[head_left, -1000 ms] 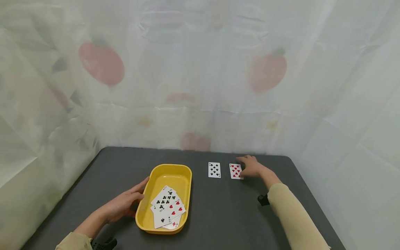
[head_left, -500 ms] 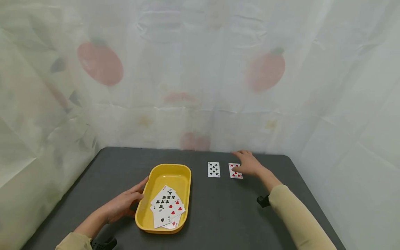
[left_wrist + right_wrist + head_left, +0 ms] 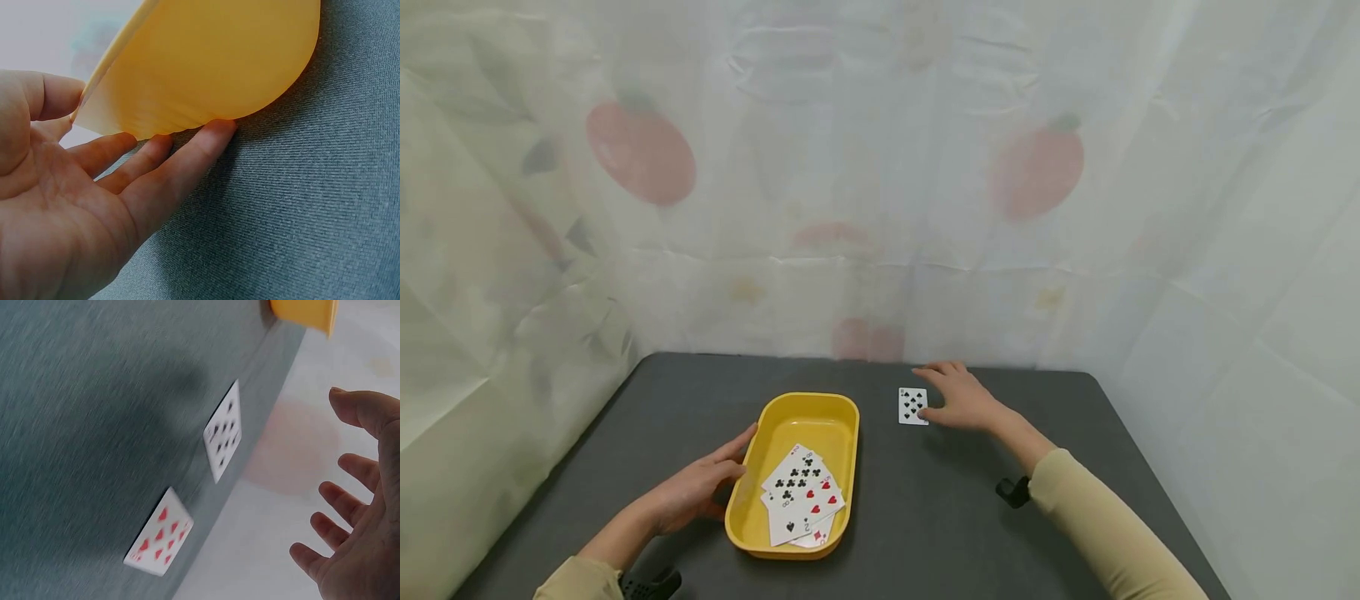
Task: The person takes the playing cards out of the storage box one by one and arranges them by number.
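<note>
Covering most of the view, the dark grey cloth-topped table carries a shallow yellow plastic tray holding a loose heap of face-up playing cards. The left hand lies against the tray's left wall with straight, relaxed fingers, touching the wall and gripping nothing; the left wrist view shows the fingertips tucked under the curved rim. The right hand hovers with spread, slightly bent fingers, empty, above the red hearts card, which the head view hides beneath it. The black spades card lies flat just left of that hand, well apart from the tray.

Both cards look thin, light and slick, lying flush on the cloth, so a fingertip would likely have to slide one or lift an edge or corner before pinching; they would bend readily.

Compared with half a second ago, the right hand has shifted left, from resting beside the hearts card to covering it and nearing the spades card. Tray, heap and left hand are unchanged.
</note>
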